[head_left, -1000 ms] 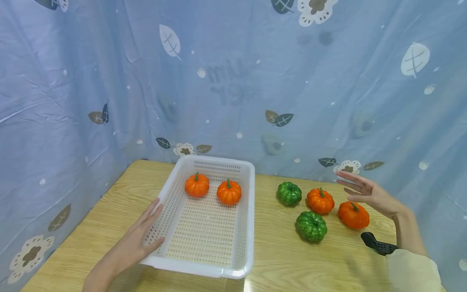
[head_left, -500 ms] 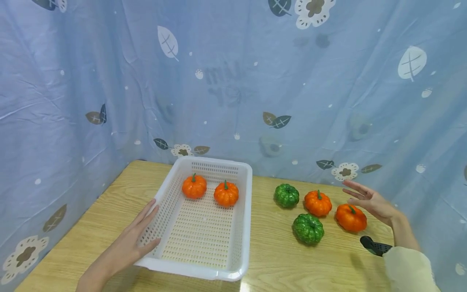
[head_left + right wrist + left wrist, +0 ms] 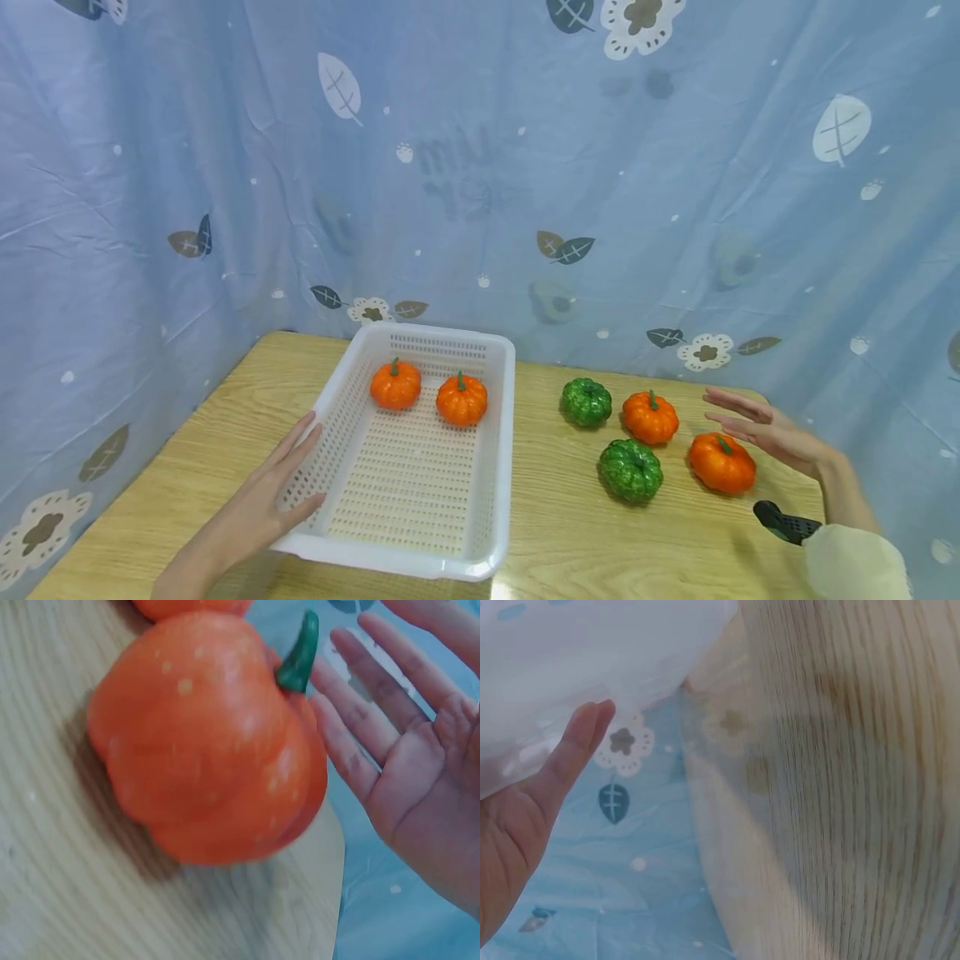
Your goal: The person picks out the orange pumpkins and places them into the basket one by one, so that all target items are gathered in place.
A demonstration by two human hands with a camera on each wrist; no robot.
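My left hand (image 3: 255, 508) lies along the left side of a white slotted plastic basket (image 3: 498, 475), fingers straight, thumb over the near corner. Two orange toy pumpkins (image 3: 395, 384) sit at the basket's far end. In the left wrist view, a thumb (image 3: 566, 761) shows beside the basket's pale wall. On the right, my right hand (image 3: 776, 437) hovers just behind and right of an orange pumpkin (image 3: 722, 463) with a green stem. In the right wrist view, straight, spread fingers (image 3: 375, 727) are close against that pumpkin's stem side; I cannot tell whether they touch.
Beside that pumpkin are another orange pumpkin (image 3: 649, 417) and two green ones, one farther back (image 3: 586, 403) and one nearer (image 3: 630, 471). A blue patterned curtain (image 3: 465, 167) hangs behind and left of the wooden table (image 3: 570, 542). My right wrist wears a black strap (image 3: 787, 523).
My right hand has come down and nearer, beside the rightmost orange pumpkin, which has shifted slightly toward me. The left hand stays at the basket; the head view has drifted slightly.
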